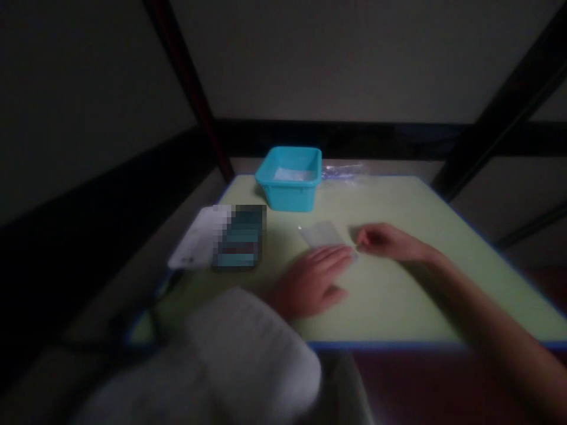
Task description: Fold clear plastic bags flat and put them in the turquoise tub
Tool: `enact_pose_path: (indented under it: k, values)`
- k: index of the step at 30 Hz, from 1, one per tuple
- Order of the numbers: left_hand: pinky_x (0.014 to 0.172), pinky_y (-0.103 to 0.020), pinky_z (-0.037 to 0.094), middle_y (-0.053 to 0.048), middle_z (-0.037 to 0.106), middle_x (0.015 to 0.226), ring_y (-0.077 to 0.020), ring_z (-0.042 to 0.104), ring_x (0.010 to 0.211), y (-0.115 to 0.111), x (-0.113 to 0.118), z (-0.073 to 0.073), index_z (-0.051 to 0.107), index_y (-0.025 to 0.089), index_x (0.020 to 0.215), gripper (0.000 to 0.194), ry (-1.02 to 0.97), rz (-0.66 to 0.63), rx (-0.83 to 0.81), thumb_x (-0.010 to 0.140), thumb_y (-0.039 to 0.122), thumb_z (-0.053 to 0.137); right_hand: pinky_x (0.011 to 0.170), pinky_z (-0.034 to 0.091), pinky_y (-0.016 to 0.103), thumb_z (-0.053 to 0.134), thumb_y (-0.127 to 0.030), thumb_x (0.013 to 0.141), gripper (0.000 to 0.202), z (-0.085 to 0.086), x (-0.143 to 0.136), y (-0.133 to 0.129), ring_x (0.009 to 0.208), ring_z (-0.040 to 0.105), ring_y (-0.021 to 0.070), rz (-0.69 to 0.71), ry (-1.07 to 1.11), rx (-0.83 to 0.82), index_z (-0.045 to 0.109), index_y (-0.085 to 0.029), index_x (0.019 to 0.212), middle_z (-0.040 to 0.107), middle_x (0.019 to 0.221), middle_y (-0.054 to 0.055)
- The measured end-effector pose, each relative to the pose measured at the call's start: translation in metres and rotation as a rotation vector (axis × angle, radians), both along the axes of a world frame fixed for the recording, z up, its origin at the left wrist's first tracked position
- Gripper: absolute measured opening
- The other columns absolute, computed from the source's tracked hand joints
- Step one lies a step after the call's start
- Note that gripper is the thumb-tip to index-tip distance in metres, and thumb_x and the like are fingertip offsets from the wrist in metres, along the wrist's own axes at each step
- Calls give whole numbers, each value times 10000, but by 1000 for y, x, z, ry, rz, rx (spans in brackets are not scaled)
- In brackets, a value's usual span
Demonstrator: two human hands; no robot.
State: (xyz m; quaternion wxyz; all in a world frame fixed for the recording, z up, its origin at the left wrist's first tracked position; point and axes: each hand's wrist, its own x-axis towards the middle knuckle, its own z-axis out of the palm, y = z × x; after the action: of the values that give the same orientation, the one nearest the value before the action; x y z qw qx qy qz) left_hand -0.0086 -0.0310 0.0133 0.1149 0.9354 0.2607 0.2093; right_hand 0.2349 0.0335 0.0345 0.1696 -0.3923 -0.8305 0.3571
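Nearer to the wearer than the turquoise tub (292, 198), and a little to its right, a clear plastic piece (322, 235) lies on the yellow-green table (411, 295). The left hand (308, 283), coming from a grey sleeve (252, 348), rests over the piece's near edge, palm down, fingers straight and side by side, thumb held apart. The right hand (385, 241) is further right of the tub, its fingers curled inward just beside the piece; blur hides the fingertips, so I cannot tell whether they pinch anything.

The piece looks thin and should be very light, limp and slippery, easier to crease than to break. It would probably skid under a loose touch, so one flat hand to pin it and a fingertip pinch at a corner seem best; the corner toward the tub, with a glint on it, is uncovered and offers a hold.

To the left of the tub and nearer, a pixelated flat object (239, 239) and a pale flat object (201, 236) limit movement that way. Crinkled clear film (345, 172) lies just right of the tub. The widest room for moving appears right of the tub, out to the table's blue edge.
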Motion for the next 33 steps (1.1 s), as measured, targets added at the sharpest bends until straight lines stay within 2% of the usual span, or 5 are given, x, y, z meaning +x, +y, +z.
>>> enact_pose_path:
  k: [4,8,22,29,33]
  values:
    - [1144,-406,198,-124,290,1495,-221,214,1397,0,5,-2,246,133,1417,663,111,-28,-15,884,436,499,556,373,268,576,-370,807,212,-3,0,0,589,432,120,23,7,-16,530,-170,757,481,654,-21]
    - [1156,-375,162,-143,251,1506,-213,170,1408,2,4,-4,246,94,1415,671,183,-1,-15,906,478,454,547,355,259,581,-351,805,201,-5,-2,0,588,408,115,54,8,4,512,-173,744,459,653,-26]
    - [1152,-397,142,-148,238,1505,-234,182,1405,0,8,-5,275,77,1410,704,279,121,4,901,544,418,549,358,251,576,-330,807,186,-3,-1,0,591,419,114,61,-9,6,506,-174,732,465,649,-28]
    - [1146,-404,146,-136,237,1510,-234,177,1406,1,8,-6,281,111,1411,697,273,116,27,897,564,409,595,379,270,513,-410,863,267,-1,0,1,629,438,123,95,9,-37,532,-167,754,494,686,-10]
    - [1144,-412,150,-129,233,1513,-234,171,1408,-1,9,-5,287,125,1411,687,266,119,32,896,562,411,542,344,250,574,-440,818,293,-2,-1,0,585,391,110,55,4,-33,502,-176,712,449,634,-33]
